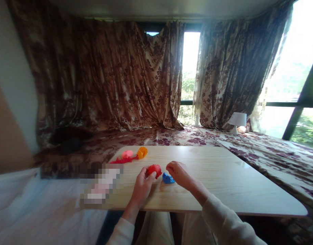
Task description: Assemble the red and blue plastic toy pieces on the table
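Note:
My left hand (143, 183) is wrapped round a rounded, lumpy red piece (154, 170), with the thumb along its near side. The fine detail of the piece is too small to make out. Just to the right of it, a small crumpled-looking blue piece (168, 178) rests on the light wooden table (222, 183). My right hand (178, 172) hovers at the blue piece's upper right, its fingers curled together in a pinch. Whatever those fingertips hold, if anything, is hidden.
At the table's far left lie a yellow cup-shaped piece (142, 152), a long red knobbly strip (123, 160) and a pink oval piece (127, 154). A blurred-out patch (102, 185) covers the left side. A white lamp (238, 119) stands beyond on patterned cloth.

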Tool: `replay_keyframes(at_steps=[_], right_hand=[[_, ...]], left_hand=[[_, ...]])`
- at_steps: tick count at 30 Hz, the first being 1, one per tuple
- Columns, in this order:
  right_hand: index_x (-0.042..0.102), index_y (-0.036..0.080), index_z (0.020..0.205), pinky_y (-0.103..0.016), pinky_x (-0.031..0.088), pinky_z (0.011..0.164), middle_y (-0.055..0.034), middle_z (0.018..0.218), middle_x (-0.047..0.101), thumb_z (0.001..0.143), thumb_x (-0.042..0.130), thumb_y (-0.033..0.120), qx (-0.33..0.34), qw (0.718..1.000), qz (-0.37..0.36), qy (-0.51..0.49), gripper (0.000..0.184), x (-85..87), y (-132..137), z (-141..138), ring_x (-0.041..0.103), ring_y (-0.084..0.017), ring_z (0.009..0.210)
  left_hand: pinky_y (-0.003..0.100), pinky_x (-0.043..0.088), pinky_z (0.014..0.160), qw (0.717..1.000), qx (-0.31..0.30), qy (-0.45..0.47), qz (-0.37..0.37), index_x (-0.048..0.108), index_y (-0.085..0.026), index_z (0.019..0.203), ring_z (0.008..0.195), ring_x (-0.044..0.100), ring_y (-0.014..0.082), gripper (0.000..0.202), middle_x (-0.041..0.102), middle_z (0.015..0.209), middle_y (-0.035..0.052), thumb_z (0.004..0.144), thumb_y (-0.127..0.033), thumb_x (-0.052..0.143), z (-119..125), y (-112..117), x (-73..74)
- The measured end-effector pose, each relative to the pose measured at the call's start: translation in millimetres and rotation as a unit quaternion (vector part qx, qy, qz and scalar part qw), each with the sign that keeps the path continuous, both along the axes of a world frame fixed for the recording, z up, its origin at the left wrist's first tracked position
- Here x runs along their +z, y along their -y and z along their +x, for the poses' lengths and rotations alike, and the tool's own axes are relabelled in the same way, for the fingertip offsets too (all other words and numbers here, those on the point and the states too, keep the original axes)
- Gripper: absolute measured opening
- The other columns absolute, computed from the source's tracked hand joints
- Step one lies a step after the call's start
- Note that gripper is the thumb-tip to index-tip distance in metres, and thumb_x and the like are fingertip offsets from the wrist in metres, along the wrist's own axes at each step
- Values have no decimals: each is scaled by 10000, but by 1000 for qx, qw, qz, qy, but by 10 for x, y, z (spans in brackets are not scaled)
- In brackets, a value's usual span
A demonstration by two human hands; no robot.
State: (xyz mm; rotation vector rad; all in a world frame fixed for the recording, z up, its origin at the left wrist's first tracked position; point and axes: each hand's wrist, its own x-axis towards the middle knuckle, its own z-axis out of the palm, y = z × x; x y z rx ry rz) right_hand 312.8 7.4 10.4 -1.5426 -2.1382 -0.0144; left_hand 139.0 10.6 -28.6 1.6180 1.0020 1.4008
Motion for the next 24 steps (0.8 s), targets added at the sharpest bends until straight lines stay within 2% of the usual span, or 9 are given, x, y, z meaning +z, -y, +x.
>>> replay_keyframes(at_steps=[2, 4, 7, 11, 14, 17, 19, 21, 24], right_hand=[[652, 164, 709, -222, 345, 618, -51, 776, 647, 836, 451, 91, 16, 999, -20, 44, 249, -19, 78, 48, 571, -138, 704], [643, 161, 722, -225, 359, 662, -64, 817, 641, 808, 457, 51, 35, 996, -28, 77, 233, -54, 155, 75, 575, -151, 765], [634, 169, 731, -225, 375, 710, -60, 841, 627, 788, 478, 57, 63, 995, -27, 74, 201, -109, 216, 99, 566, -158, 819], [647, 175, 712, -235, 388, 708, -55, 852, 630, 777, 575, 179, 71, 997, -23, -9, 97, -180, 158, 112, 559, -166, 818], [643, 162, 672, -231, 375, 623, -30, 715, 629, 758, 557, 132, 43, 996, -28, -76, 126, -271, 51, 103, 551, -146, 688], [646, 149, 687, -225, 345, 522, -5, 579, 596, 790, 511, 154, 8, 989, -30, -146, 170, -383, -55, 89, 514, -128, 556], [654, 145, 734, -226, 364, 509, -7, 583, 611, 803, 509, 197, -1, 975, -14, -223, 168, -437, -100, 79, 529, -134, 549], [660, 151, 775, -240, 410, 542, -19, 635, 639, 808, 516, 236, 10, 956, 18, -294, 171, -458, -112, 70, 561, -147, 583], [681, 173, 815, -273, 457, 609, -38, 735, 645, 815, 514, 269, 35, 944, 69, -322, 192, -461, -81, 60, 577, -156, 640]], left_hand=[[356, 446, 890, 990, 97, -88, 41, 570, -150, 1023, 955, 611, 224, 271, 671, 1008, 97, 803, -300, 517, -53, -87, -1], [398, 421, 906, 939, 220, -249, 86, 593, -157, 1031, 974, 594, 257, 273, 670, 1001, 110, 782, -244, 527, -139, -208, 12], [411, 434, 857, 865, 274, -414, 72, 614, -177, 1029, 1011, 582, 286, 268, 659, 1051, 121, 781, -214, 517, -297, -390, 66], [392, 459, 809, 855, 275, -438, 29, 595, -187, 1058, 996, 595, 282, 296, 677, 1031, 100, 774, -240, 533, -432, -476, 183], [407, 433, 880, 865, 308, -387, 86, 596, -154, 1056, 1049, 565, 290, 301, 650, 1069, 132, 779, -232, 508, -356, -378, 260], [361, 416, 921, 940, 200, -258, 102, 624, -153, 963, 1012, 581, 244, 258, 658, 1016, 117, 824, -275, 443, -80, -234, 284], [313, 473, 788, 988, 38, -149, -32, 630, -162, 865, 849, 635, 210, 306, 682, 888, 91, 839, -395, 433, 159, -177, 269], [279, 461, 515, 987, -16, -125, -102, 619, -145, 778, 550, 620, 175, 498, 658, 673, 74, 859, -525, 308, 365, -169, 238], [232, 380, 389, 970, -136, 6, -201, 594, -140, 799, 426, 558, 141, 487, 613, 587, 35, 785, -593, 417, 530, -203, 174]])
